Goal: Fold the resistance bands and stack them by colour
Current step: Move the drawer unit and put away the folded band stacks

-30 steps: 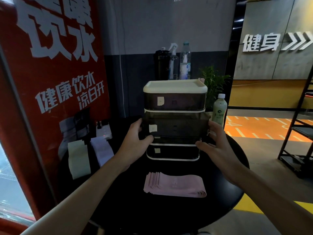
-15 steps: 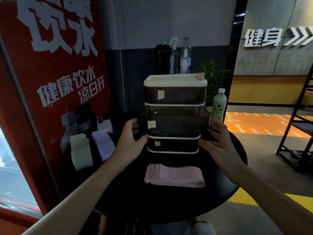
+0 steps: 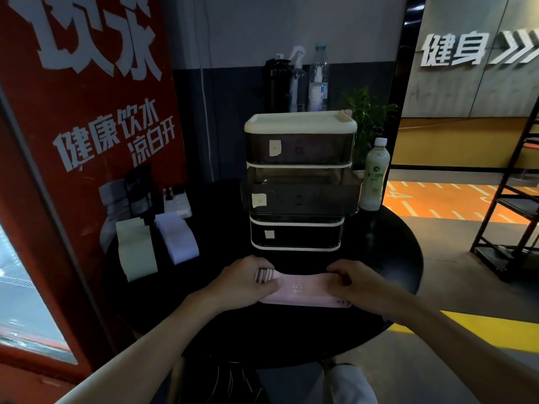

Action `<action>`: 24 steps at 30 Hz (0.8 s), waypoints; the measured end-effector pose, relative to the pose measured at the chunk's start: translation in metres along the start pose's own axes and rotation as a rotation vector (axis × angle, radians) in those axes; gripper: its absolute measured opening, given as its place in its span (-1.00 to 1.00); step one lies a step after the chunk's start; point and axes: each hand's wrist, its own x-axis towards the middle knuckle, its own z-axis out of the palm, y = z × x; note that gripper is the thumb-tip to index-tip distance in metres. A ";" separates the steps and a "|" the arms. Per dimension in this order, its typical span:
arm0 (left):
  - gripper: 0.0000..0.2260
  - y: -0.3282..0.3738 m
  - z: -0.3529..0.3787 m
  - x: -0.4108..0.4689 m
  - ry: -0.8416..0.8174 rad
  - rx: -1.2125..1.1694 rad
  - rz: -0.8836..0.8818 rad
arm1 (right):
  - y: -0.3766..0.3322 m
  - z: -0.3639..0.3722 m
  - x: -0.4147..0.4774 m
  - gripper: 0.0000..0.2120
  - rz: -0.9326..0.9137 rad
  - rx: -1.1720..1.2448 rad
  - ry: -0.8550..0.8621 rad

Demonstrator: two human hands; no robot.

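I see left hand (image 3: 245, 282) clasping frame-left end of pink band stack (image 3: 303, 291) | right hand (image 3: 354, 282) clasping its other end | stack at lower centre on black table (image 3: 291, 330), before drawer unit (image 3: 297, 147), middle drawer jutting out

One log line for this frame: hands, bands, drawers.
left hand grips pink band stack left end | right hand grips right end | on black table | middle drawer pulled out | green stack, lavender stack left
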 end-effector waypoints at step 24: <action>-0.66 -0.011 -0.003 -0.012 0.034 -0.055 0.306 | -0.015 0.004 -0.009 -0.54 -0.216 0.189 -0.011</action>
